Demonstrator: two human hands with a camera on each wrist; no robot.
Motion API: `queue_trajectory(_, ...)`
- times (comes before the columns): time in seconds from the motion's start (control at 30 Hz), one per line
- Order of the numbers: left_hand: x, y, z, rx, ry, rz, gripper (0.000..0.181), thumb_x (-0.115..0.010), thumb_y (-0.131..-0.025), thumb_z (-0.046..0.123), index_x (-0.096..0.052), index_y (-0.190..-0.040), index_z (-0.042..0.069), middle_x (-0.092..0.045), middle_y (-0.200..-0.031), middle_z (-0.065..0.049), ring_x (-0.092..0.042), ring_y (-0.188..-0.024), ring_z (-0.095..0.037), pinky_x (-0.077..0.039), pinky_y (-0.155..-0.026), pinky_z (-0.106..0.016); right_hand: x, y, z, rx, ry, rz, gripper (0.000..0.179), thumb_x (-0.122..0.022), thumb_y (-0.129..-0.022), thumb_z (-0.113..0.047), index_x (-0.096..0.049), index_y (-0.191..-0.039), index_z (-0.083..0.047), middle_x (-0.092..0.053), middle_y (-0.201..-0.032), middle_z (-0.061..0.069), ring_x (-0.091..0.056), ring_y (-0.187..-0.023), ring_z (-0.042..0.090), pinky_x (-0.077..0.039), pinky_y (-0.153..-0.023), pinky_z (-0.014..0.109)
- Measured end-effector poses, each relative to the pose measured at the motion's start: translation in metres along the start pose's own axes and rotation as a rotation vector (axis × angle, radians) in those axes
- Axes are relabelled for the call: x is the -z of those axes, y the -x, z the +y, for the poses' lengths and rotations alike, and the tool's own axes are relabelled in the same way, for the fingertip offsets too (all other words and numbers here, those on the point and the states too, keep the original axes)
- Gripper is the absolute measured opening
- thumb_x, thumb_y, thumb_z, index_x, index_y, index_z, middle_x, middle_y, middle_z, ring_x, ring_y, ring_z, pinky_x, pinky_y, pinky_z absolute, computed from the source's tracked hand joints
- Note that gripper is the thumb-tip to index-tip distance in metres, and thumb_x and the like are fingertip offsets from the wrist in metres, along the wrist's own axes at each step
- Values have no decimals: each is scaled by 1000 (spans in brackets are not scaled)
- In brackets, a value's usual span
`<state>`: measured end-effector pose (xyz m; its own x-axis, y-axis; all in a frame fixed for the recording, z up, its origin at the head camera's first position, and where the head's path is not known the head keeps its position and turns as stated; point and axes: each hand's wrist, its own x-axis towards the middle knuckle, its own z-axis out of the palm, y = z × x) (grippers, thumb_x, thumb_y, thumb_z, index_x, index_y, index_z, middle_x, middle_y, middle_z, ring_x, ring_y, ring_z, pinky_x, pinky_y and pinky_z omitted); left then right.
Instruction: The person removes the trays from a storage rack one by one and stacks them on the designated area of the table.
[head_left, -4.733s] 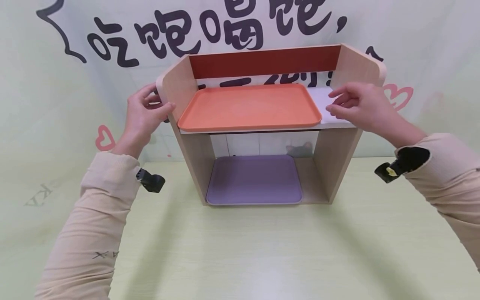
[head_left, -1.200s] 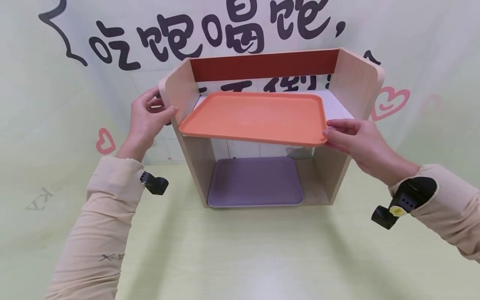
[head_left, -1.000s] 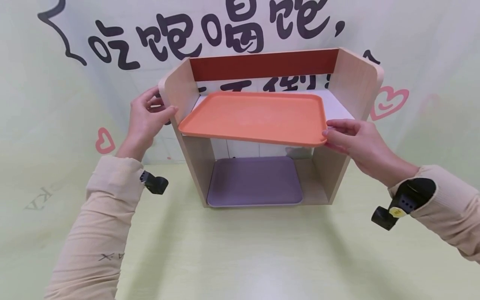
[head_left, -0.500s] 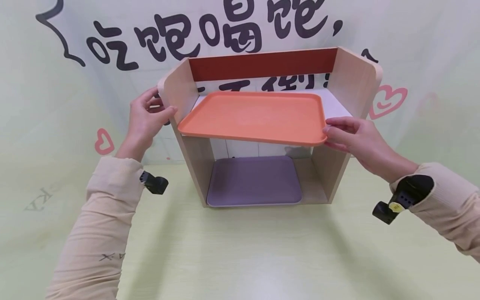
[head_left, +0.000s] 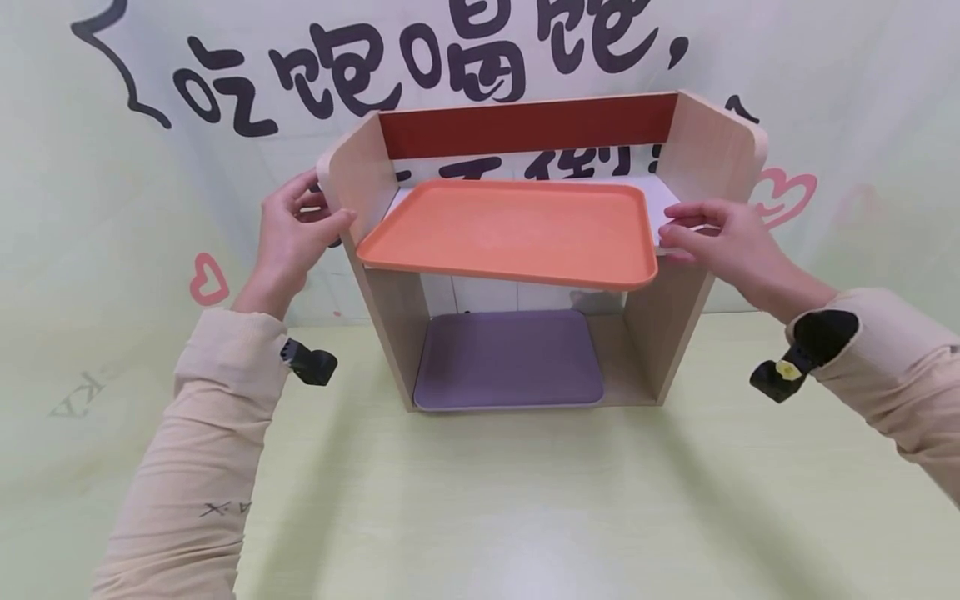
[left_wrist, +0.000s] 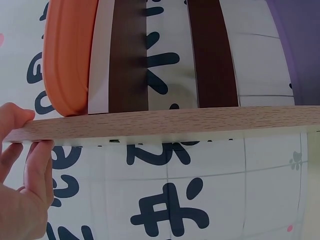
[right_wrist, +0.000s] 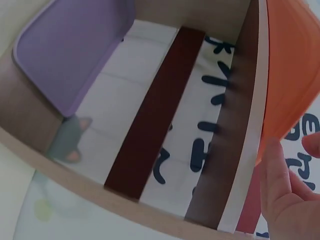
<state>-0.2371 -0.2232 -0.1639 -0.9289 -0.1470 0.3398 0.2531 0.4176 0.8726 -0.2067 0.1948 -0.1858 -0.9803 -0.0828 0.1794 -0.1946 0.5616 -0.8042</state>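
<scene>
A two-tier wooden shelf (head_left: 678,333) stands against the back sheet. My left hand (head_left: 288,229) grips its left side panel (left_wrist: 165,122), thumb on the inner face and fingers on the outer. On the white upper board (head_left: 660,200) lies an orange tray (head_left: 517,233), skewed, its right front corner jutting past the board's front edge. Just right of that tray hovers my right hand (head_left: 723,237), fingers loosely bent with nothing between them. In the right wrist view its fingertips appear close to the orange tray (right_wrist: 292,65); whether they touch cannot be told.
A purple tray (head_left: 510,358) lies in the lower compartment, toward its left side. A dark red rail (head_left: 528,125) spans the top back. Pale table surface (head_left: 480,500) extends in front, and a lettered sheet (head_left: 127,208) hangs behind.
Since the earliest frame, the orange tray's right side has come forward over the board's edge. Within the last half second my right hand lets go of it and rises slightly. My left hand stays put.
</scene>
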Motion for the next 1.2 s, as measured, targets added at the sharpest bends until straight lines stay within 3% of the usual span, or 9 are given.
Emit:
queue_trajectory(0.2,-1,-1,-1,-1,-7,1,55,-66,-78,22,-46,-130,26,-50,-113,-8,-52,-95,-18,-49,-78,-28,6,-14,-3,-6,58,-32,57,-58,-84,-35,-44,-127,0,-52,-112,16,-60,-84,11,-48,-77,27)
queue_trajectory(0.4,0,-1,0,-3,-8,1,55,-66,-78,21,-46,-129,25,-50,-112,-9,-52,-96,-20,-50,-72,-22,6,-27,-9,-10,123,-83,59,-58,-84,-34,-42,-129,1,-51,-115,20,-58,-95,24,-46,-82,32)
queue_trajectory(0.5,0,-1,1,-2,-6,-2,55,-66,-79,21,-46,-129,26,-49,-112,-9,-52,-95,-19,-50,-71,-22,5,-34,-11,-28,143,-95,59,-59,-84,-33,-43,-128,1,-52,-114,21,-58,-93,22,-46,-82,30)
queue_trajectory(0.67,1,-1,1,-1,2,-6,54,-65,-79,19,-46,-130,24,-50,-110,-9,-53,-93,-18,-51,-71,-24,2,-41,-12,-77,102,-111,60,-61,-82,-33,-43,-128,1,-52,-114,21,-62,-81,12,-46,-79,27)
queue_trajectory(1.2,1,1,-1,-11,-22,8,56,-66,-79,25,-45,-130,27,-49,-114,-8,-53,-95,-17,-49,-78,-27,3,-41,-11,-117,9,-130,57,-64,-80,-29,-48,-125,2,-62,-99,7,-63,-77,7,-47,-76,22)
